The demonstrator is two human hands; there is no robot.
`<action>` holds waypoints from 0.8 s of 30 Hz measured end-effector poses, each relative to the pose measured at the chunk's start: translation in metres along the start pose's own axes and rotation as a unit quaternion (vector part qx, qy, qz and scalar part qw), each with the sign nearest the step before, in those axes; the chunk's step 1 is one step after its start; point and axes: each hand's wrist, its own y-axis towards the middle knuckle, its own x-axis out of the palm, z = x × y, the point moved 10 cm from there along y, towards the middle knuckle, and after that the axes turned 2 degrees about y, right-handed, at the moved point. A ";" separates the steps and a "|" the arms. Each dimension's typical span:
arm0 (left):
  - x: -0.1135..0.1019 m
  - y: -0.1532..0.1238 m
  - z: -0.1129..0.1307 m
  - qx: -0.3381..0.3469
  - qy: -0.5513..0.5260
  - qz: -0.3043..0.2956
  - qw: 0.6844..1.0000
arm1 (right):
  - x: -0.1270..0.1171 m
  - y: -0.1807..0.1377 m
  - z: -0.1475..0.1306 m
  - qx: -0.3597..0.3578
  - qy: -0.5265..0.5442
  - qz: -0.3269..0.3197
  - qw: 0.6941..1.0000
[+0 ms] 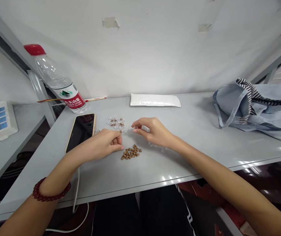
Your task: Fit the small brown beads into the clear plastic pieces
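Observation:
My right hand (152,130) pinches a small clear plastic piece (135,127) between thumb and fingertips, with a brown bit showing in it. Curled in toward the palm are the fingers of my left hand (107,141); whether anything is in them is hidden. Just right of its thumb lies a loose pile of small brown pellets (131,152). Behind the left hand sits a cluster of clear plastic pieces (115,122), several with a brown pellet inside. More clear pieces (157,146) lie below my right wrist, partly covered by it.
Left of the hands lie a phone (82,129) and a tilted-looking water bottle (61,83) with a red cap. A white packet (155,100) rests by the wall. A light blue cloth bag (255,108) slumps at the right. A white cable (77,191) hangs over the front edge.

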 end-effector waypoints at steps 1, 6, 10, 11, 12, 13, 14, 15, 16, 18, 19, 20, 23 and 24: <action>-0.003 0.000 0.000 0.000 -0.011 0.014 1.000 | 0.001 0.000 -0.001 0.001 0.002 -0.003 1.000; -0.018 0.000 0.006 0.017 -0.115 0.076 0.990 | 0.005 -0.002 -0.009 -0.009 0.016 -0.009 1.000; -0.021 -0.002 0.015 0.036 -0.188 0.107 0.976 | 0.010 -0.004 -0.017 -0.023 0.057 -0.033 0.998; -0.023 -0.003 0.016 0.039 -0.199 0.116 0.972 | 0.011 -0.004 -0.018 -0.025 0.065 -0.036 0.997; -0.024 -0.003 0.017 0.040 -0.207 0.125 0.969 | 0.010 -0.004 -0.019 -0.025 0.070 -0.037 0.996; -0.026 -0.004 0.018 0.039 -0.215 0.136 0.966 | 0.009 -0.004 -0.019 -0.024 0.073 -0.037 0.996; -0.028 -0.005 0.018 0.037 -0.222 0.147 0.963 | 0.008 -0.003 -0.019 -0.022 0.073 -0.036 0.996; -0.030 -0.006 0.017 0.033 -0.229 0.159 0.960 | 0.008 -0.003 -0.018 -0.019 0.072 -0.037 0.997; -0.033 -0.007 0.016 0.030 -0.237 0.169 0.956 | 0.007 -0.003 -0.017 -0.018 0.071 -0.038 0.997; -0.035 -0.009 0.015 0.026 -0.251 0.178 0.951 | 0.008 -0.003 -0.017 -0.021 0.071 -0.045 0.996; -0.035 -0.009 0.016 0.025 -0.255 0.175 0.951 | 0.009 -0.004 -0.017 -0.026 0.073 -0.050 0.996; -0.034 -0.008 0.016 0.024 -0.257 0.169 0.951 | 0.011 -0.004 -0.017 -0.032 0.075 -0.054 0.995; -0.031 -0.007 0.017 0.016 -0.248 0.157 0.956 | 0.014 -0.005 -0.017 -0.045 0.078 -0.058 0.994; -0.031 -0.007 0.017 0.015 -0.243 0.156 0.957 | 0.015 -0.005 -0.017 -0.044 0.081 -0.058 0.994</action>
